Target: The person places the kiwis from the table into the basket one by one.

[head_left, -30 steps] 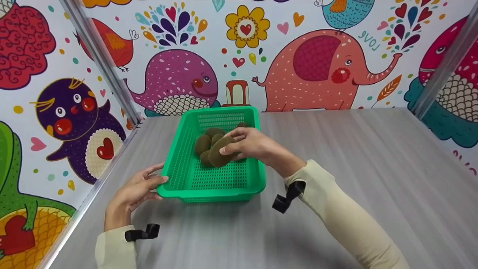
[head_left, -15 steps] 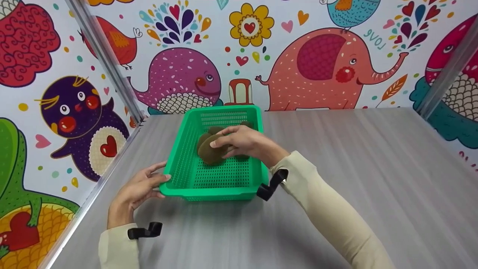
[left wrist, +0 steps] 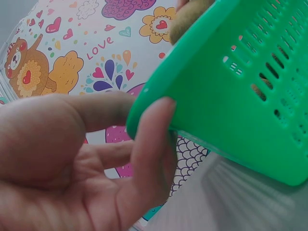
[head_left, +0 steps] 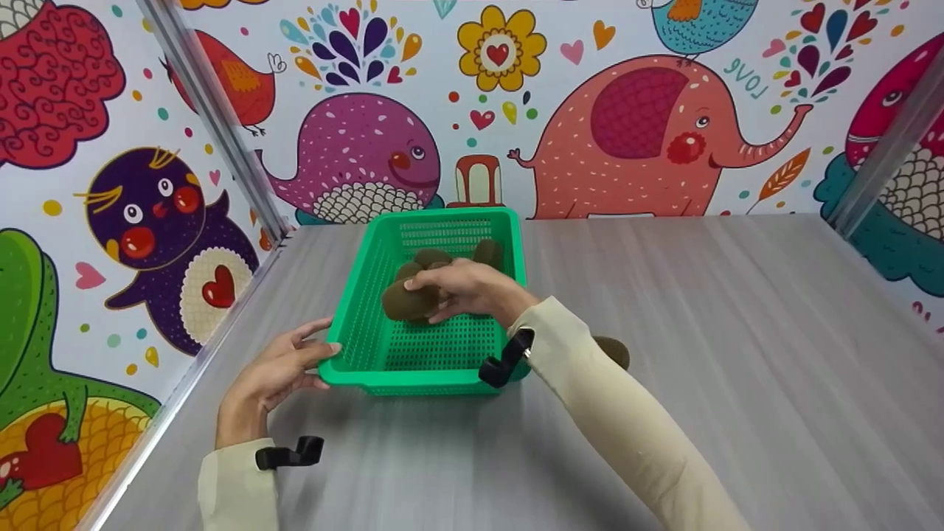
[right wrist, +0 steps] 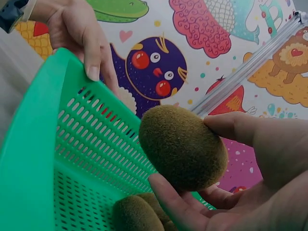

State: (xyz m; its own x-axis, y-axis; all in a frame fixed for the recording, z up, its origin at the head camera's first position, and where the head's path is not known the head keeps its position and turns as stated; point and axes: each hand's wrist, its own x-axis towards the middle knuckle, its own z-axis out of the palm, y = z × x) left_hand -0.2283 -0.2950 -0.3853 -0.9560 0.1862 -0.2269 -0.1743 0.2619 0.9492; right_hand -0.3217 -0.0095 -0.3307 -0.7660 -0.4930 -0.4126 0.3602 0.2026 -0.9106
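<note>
A green plastic basket (head_left: 420,379) with slotted walls stands on the table. My left hand (head_left: 284,366) grips its near left corner, thumb and fingers pinching the rim in the left wrist view. Over the inside of the basket, my right hand (head_left: 472,289) holds a brown fuzzy kiwi (head_left: 405,301) between thumb and fingers. The right wrist view shows this kiwi (right wrist: 182,147) raised above others lying below it. More kiwis (head_left: 432,257) lie inside towards the back, partly hidden by the hand and the held fruit. One kiwi (head_left: 488,252) rests near the right wall.
Another kiwi (head_left: 613,352) lies on the table right of the basket, partly behind my right forearm. The grey wood-grain table (head_left: 708,317) meets walls printed with cartoon animals. A metal-coloured strip (head_left: 221,118) runs up the back left corner.
My right hand has moved left and slightly down with the kiwi. The forearm's shift uncovers the kiwi on the table. My left hand keeps its grip on the basket rim.
</note>
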